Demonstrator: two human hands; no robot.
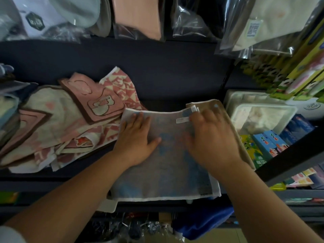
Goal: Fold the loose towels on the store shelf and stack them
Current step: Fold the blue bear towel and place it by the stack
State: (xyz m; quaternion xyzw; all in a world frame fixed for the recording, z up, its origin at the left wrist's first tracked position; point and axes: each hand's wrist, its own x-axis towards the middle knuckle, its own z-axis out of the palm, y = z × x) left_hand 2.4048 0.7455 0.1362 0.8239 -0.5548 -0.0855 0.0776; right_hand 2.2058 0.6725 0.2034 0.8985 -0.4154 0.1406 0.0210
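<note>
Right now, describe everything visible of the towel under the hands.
The blue-patterned towel is thin pale cloth with white hems and white tags near its far right corner. It lies flat on the dark shelf, near edge overhanging, right side over a beige towel. Both the left hand and right hand rest on it.

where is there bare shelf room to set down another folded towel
Bare dark shelf lies behind the blue towel, between the loose pink towel pile and the plastic trays. Left and right of the blue towel it is crowded.
</note>
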